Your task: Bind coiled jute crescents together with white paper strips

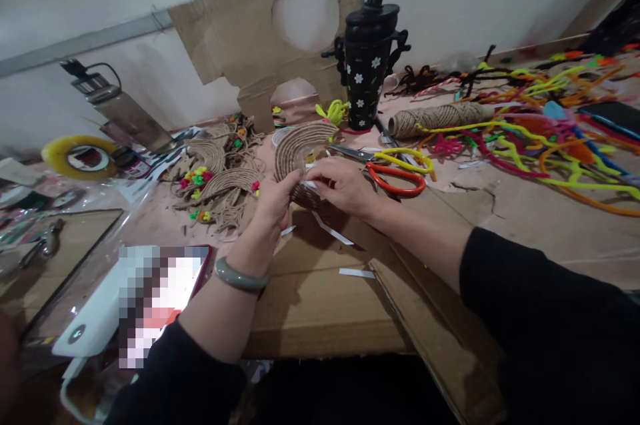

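Note:
My left hand (277, 201), a grey-green bangle on its wrist, grips one end of an arch of coiled jute cord (290, 148), its thumb lying on the front. The arch stands tilted above the cardboard. At the arch's lower inner side, my right hand (340, 183) has its fingers pinched together around a small white strip (311, 183), mostly covered by the fingers. Just beyond the right hand lie scissors with red and yellow handles (395, 175). More white strips (333, 230) lie on the cardboard (310, 305) beneath my hands.
Finished cord arches with coloured bits (230, 181) are heaped at left, near yellow tape (80, 157) and a grey bottle (123, 108). A black flowered tumbler (367, 68) stands behind. Rightward lie a twine roll (440, 118) and bright pipe cleaners (565, 145). A lit phone (165, 305) lies at lower left.

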Demonstrator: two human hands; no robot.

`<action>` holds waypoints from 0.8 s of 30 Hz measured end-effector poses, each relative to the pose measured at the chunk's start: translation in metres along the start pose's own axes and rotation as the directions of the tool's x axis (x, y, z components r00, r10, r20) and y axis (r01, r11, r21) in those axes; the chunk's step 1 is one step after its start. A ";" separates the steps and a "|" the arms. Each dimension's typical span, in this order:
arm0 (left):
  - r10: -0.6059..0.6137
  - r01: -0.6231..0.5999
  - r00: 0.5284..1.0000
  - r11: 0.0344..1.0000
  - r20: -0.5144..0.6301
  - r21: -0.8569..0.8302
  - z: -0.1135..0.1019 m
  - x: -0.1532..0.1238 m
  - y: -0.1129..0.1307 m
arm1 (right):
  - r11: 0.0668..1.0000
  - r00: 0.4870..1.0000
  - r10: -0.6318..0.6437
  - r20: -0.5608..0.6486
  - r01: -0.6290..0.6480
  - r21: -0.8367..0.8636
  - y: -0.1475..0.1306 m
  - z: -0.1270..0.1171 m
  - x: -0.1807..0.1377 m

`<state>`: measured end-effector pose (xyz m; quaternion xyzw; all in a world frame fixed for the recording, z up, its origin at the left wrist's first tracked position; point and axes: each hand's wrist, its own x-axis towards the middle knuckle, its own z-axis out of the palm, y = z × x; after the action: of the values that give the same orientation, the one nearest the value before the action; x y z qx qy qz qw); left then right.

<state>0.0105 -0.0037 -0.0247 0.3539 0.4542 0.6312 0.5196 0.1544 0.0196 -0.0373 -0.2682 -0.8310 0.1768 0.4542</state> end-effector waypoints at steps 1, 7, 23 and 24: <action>0.007 -0.007 1.000 1.000 -0.004 0.006 0.000 0.000 0.000 | 1.000 1.000 -0.017 -0.001 0.017 -0.013 0.000 0.000 0.000; 0.017 -0.018 0.998 1.000 -0.061 -0.018 0.000 0.002 0.001 | 1.000 0.999 -0.001 0.045 0.002 -0.020 -0.001 0.000 -0.001; 0.012 -0.036 0.980 0.992 -0.199 -0.119 -0.007 0.013 0.005 | 0.928 0.949 0.314 0.004 -0.308 0.207 -0.006 -0.007 0.001; 0.014 -0.041 0.978 0.991 -0.207 -0.126 -0.008 0.015 0.005 | 0.912 0.940 0.342 -0.004 -0.331 0.243 -0.005 -0.007 0.001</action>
<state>-0.0021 0.0085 -0.0230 0.2584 0.4588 0.6996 0.4829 0.1583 0.0166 -0.0298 -0.3547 -0.7345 0.3445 0.4649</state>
